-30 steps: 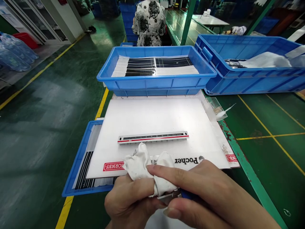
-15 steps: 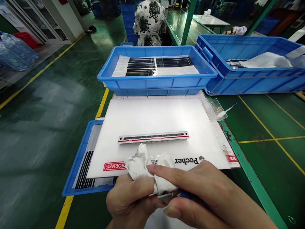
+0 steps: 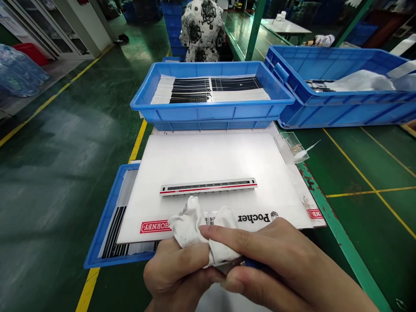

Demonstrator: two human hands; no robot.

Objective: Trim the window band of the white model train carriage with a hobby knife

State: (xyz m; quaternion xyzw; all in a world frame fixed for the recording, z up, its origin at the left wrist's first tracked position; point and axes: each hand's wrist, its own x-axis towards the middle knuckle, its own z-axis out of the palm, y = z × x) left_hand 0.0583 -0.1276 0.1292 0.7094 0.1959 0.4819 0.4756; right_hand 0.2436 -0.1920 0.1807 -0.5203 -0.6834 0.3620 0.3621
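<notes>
My left hand (image 3: 182, 271) is closed on a crumpled white cloth (image 3: 190, 221), near the front edge of the white board (image 3: 208, 160). From the right, my right hand (image 3: 276, 260) pinches the same cloth, its index finger pressing on top. Between the hands, under the cloth, a small grey and dark blue object (image 3: 250, 263) shows in part; most of it is hidden. A long, thin silver train-car shell (image 3: 208, 187) with a red stripe and dark windows lies on the board, just beyond the cloth and touched by neither hand.
Behind the board stands a blue bin (image 3: 214, 113) of dark strips and white sheets. Larger blue bins (image 3: 344, 106) are at the right, another (image 3: 107, 216) low at the left. A clear small box (image 3: 294, 147) sits at the board's right edge. A person (image 3: 201, 30) is beyond.
The grey piece under the cloth shows less than before. Both hands keep their hold on the cloth, and the view has shifted slightly.
</notes>
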